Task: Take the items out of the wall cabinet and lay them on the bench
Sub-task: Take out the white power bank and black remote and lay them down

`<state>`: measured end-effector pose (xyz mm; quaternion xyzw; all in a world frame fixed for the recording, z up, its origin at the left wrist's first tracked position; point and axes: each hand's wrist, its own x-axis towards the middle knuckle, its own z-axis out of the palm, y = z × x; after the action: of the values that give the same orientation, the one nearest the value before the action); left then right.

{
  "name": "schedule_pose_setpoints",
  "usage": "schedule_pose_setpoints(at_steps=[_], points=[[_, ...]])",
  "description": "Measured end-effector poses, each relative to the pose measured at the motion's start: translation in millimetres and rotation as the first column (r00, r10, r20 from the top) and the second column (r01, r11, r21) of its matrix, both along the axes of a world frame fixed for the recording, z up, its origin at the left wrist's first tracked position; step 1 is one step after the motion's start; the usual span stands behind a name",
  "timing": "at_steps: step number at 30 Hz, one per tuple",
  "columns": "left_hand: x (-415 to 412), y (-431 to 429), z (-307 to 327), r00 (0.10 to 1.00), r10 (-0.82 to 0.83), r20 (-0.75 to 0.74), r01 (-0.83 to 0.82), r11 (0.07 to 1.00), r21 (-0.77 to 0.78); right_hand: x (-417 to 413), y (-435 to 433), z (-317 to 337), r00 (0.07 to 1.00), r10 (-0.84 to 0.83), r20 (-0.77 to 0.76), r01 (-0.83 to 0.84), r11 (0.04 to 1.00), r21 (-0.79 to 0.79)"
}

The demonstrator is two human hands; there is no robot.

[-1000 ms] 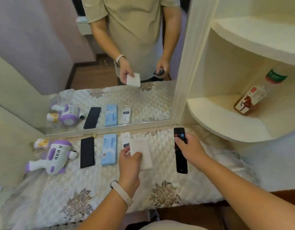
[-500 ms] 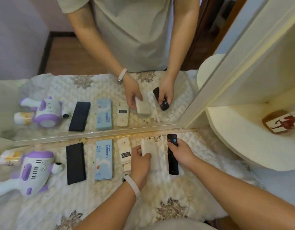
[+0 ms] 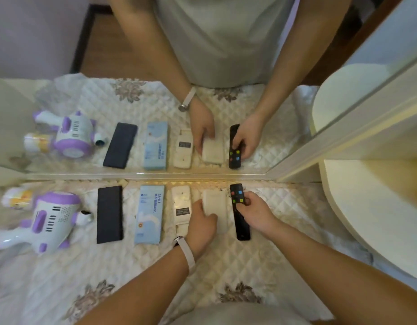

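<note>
The left hand is curling its fingers round the near left edge of a flat cream plastic box, thumb lying on top, apparently pressing it flat onto the white quilted bench cover. At its three o'clock the right hand is pinching a slim black plastic remote with coloured buttons round its middle, holding it parallel to the box and just beside it. Whether it is resting on the cover I cannot tell. Both grips are sitting near mid-length, probably to keep each item level and square.

The two items are extending a row running toward nine o'clock: a cream remote with a dark label, a pale blue card box, a flat black slab and a purple-and-white plastic toy. All are lying lengthwise toward the mirror, likely for tidiness.

At three o'clock the cream wall cabinet shelf is showing only a brown sliver at the frame edge, so the task looks nearly done.
</note>
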<state>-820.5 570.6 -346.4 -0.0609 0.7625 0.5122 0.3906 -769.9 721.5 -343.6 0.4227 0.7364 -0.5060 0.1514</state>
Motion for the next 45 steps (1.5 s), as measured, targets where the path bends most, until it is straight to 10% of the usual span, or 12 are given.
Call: schedule_pose_setpoints(at_steps=[11,19,34,45], points=[[29,-19,40,0.941,-0.171,-0.292,0.097,0.963,-0.252,40,3,24,0.983,0.171,-0.063,-0.162,0.980,0.119],[64,-50,79,0.675,-0.444,-0.590,0.135,0.860,-0.492,71,3,67,0.843,0.524,-0.123,-0.440,0.802,0.404],[188,-179,146,0.592,-0.414,-0.691,-0.326,0.661,-0.676,67,-121,133,0.017,0.992,-0.123,-0.532,0.113,0.839],[307,-305,187,0.563,-0.335,-0.756,-0.629,0.419,-0.655,125,-270,196,-0.422,0.899,-0.119,-0.367,-0.050,0.929]])
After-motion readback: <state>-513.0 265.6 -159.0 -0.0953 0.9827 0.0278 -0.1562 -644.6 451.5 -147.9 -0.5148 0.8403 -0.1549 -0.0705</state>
